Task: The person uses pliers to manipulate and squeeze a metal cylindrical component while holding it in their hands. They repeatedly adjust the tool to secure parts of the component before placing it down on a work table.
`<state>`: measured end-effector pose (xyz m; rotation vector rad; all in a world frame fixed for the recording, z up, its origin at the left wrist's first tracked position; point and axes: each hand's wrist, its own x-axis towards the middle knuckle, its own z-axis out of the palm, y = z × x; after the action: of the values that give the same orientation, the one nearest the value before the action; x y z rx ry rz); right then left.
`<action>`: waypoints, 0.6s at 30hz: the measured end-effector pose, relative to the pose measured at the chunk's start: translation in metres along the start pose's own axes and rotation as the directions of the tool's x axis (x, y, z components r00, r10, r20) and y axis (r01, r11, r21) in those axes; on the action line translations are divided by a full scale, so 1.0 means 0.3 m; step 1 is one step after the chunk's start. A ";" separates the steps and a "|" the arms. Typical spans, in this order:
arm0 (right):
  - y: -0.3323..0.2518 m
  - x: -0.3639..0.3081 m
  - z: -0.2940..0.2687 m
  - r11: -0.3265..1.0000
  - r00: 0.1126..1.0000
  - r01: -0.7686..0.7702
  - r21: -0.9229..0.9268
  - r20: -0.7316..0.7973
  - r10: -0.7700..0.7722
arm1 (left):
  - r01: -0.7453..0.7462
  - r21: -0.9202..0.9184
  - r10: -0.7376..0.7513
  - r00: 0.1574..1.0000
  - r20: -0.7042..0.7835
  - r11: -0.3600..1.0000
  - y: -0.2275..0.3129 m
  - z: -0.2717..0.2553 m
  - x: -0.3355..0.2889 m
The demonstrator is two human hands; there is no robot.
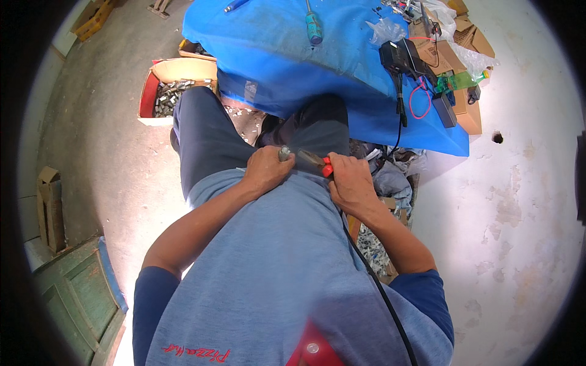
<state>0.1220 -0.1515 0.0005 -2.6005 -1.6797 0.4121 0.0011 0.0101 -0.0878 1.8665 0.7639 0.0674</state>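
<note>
Over my lap, my left hand (267,169) is closed around a small silvery metal piece (284,153), whose end pokes out by the thumb. I cannot make out what kind of part it is. Just to the right, my right hand (354,183) grips a pair of pliers with red handles (328,166). The metal jaws of the pliers (311,158) point left toward the piece, with a small gap between them.
An open box of small metal parts (160,91) stands on the floor at far left. Ahead, a blue-covered table (268,36) holds a teal-handled screwdriver (314,27), black power adapters (397,58) and a green bottle (458,81). A white wall (506,201) borders the right.
</note>
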 end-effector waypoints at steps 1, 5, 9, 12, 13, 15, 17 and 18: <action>0.001 -0.001 0.021 0.999 0.995 0.035 -0.042 -0.091 -0.039 | 0.002 0.010 -0.002 1.000 -0.003 1.000 -0.001 0.001 0.000; 0.015 0.006 0.073 1.000 0.995 0.029 0.007 -0.094 -0.028 | 0.006 0.054 -0.007 1.000 0.012 0.999 -0.011 0.010 0.010; 0.002 0.014 0.073 0.971 0.997 -0.069 0.229 -0.006 0.072 | 0.038 0.057 -0.040 0.999 0.036 0.998 -0.019 0.013 0.016; 0.021 0.018 0.093 0.935 0.995 -0.096 0.341 0.006 0.100 | 0.061 0.044 -0.063 0.996 0.058 0.997 -0.009 0.000 0.012; 0.016 0.024 0.081 0.908 0.990 -0.138 0.396 0.055 0.126 | 0.071 0.039 -0.073 0.995 0.066 0.997 -0.004 -0.004 0.010; 0.035 0.034 0.086 0.840 0.982 -0.181 0.512 0.137 0.128 | 0.002 0.018 -0.003 0.999 0.050 1.000 -0.018 0.013 0.011; 0.097 0.056 0.132 0.752 0.978 -0.185 0.633 0.193 0.078 | -0.072 -0.002 0.072 0.995 0.072 0.997 -0.024 0.020 0.010; 0.110 0.082 0.130 0.688 0.979 -0.150 0.710 0.203 0.003 | -0.109 -0.015 0.110 0.989 0.103 0.994 -0.014 0.019 0.006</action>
<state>0.1520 -0.1481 -0.0474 -2.0577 -1.0879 1.0994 0.0027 0.0074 -0.0944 1.8867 0.5885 0.0428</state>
